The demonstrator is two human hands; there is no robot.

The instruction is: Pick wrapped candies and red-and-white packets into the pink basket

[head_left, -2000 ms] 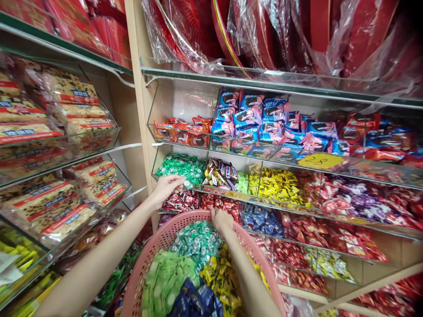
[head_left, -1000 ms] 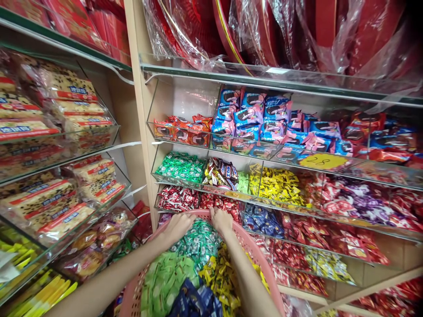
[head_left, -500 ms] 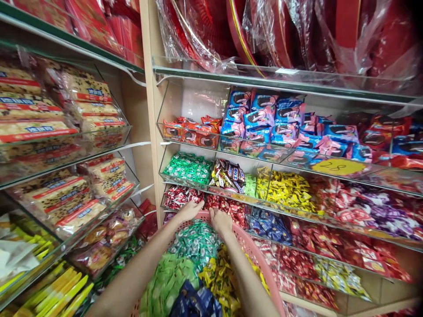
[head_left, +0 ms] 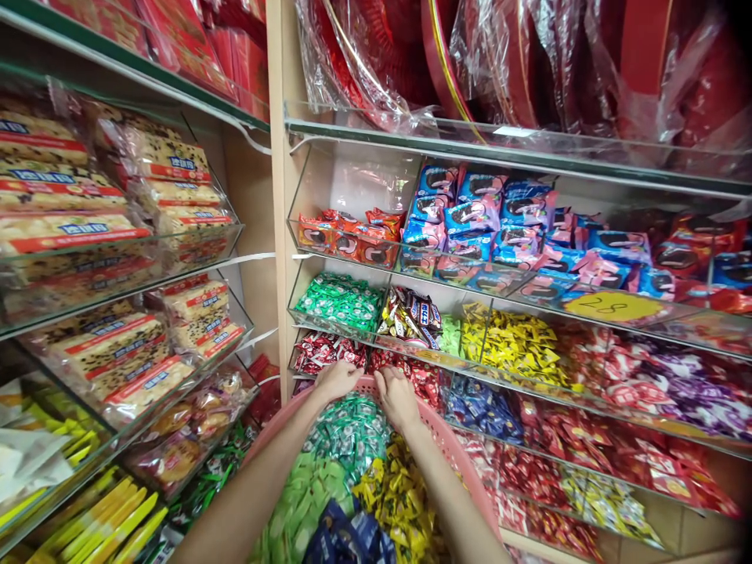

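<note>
A large pink plastic basket point(head_left: 470, 464) with holes in its side stands in front of me, filled with wrapped candies. At its far rim, my left hand point(head_left: 339, 381) is closed over the edge. Close by on the right, my right hand point(head_left: 397, 398) also curls its fingers over that rim. Inside lie green-and-white wrapped candies point(head_left: 349, 431) at the far end, light green packets point(head_left: 299, 493) at left, yellow candies point(head_left: 399, 501) at right and dark blue ones point(head_left: 346, 536) nearest me. My forearms hide parts of the basket's sides.
Facing me, clear tiered bins hold green candies point(head_left: 341, 301), yellow candies point(head_left: 520, 345), blue packets point(head_left: 475, 211) and a yellow price tag point(head_left: 611, 305). Glass shelves at left carry wrapped snack bars point(head_left: 70, 227). Red items in plastic point(head_left: 517, 63) fill the top shelf. A wooden post point(head_left: 283, 196) divides them.
The shelves have shifted slightly to the right in my view. Both hands stay at the far rim of the basket, with only slight movement.
</note>
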